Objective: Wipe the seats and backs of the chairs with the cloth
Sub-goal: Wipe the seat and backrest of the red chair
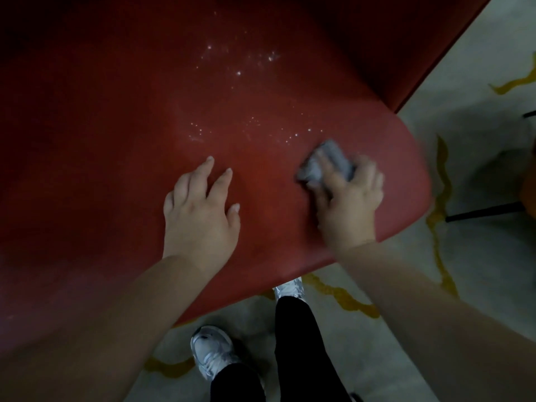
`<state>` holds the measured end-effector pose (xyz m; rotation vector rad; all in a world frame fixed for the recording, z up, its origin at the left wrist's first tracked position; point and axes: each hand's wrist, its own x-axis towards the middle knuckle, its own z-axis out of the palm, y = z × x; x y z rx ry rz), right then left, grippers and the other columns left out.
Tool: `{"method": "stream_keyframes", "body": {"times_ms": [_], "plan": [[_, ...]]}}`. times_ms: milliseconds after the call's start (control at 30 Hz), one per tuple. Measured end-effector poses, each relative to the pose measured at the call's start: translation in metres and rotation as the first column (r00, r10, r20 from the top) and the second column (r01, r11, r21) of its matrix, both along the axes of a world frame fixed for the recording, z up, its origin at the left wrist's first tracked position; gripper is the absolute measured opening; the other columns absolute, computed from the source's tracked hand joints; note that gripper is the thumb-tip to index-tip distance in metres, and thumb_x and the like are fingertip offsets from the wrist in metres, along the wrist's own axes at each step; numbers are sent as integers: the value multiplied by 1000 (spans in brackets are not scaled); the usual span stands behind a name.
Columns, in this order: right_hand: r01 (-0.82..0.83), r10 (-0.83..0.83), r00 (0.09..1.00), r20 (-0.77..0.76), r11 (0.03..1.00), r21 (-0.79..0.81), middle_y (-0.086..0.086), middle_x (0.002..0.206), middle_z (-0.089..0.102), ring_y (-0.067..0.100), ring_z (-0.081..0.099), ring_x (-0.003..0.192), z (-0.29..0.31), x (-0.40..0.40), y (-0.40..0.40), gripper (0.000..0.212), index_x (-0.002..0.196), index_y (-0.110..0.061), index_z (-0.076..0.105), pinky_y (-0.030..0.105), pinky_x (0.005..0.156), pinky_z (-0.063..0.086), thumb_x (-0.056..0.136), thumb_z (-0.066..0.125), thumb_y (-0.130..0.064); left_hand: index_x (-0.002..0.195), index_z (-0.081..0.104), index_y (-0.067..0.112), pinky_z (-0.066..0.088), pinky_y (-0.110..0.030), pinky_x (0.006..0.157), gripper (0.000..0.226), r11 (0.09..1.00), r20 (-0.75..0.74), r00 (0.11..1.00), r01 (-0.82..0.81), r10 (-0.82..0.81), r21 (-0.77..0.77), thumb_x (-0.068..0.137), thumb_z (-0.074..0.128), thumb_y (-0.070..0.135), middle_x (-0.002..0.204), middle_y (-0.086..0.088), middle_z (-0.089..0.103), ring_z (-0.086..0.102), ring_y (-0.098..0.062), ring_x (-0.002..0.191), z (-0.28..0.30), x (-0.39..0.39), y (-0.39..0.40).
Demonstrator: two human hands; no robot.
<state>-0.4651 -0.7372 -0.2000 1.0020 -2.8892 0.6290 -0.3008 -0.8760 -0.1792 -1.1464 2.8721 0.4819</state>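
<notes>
Grey cloth [326, 165] under right hand [348, 198], long axis up-left.

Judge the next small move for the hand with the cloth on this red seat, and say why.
Probably sweep the grey cloth, gripped by the right hand, away from the person across the red seat to the white specks. They lie just beyond the cloth, apparently unwiped, while the left hand rests open on the seat.

Dim room, pale floor [478, 256] with yellowish, perhaps marbled, veins [441, 204].
</notes>
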Motion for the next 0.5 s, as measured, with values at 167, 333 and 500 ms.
{"method": "stream_keyframes", "body": {"times_ms": [167,333,500], "plan": [[-128,128,992,1,992,20,19,123,48,37,43,107,2,-14,-2,42,130,-35,56,40,84,34,89,55,-43,139,46,20,28,-52,106,54,1000,1,1000,-20,20,-3,87,58,30,149,-8,31,29,-30,133,3,-5,-1],[94,-93,992,80,996,-3,16,130,41,36,39,110,3,-30,-29,44,132,-37,53,42,88,34,89,56,-44,138,47,20,27,-53,106,53,999,4,999,-39,39,-6,87,58,32,148,-8,31,27,-30,133,4,-11,-14],[-177,176,984,19,984,35,17,126,46,37,43,107,4,-36,-29,42,131,-35,55,40,85,34,90,57,-42,136,48,20,26,-53,107,51,997,-32,997,-75,75,-3,88,58,30,147,-8,32,26,-29,133,7,-15,-23]]}}
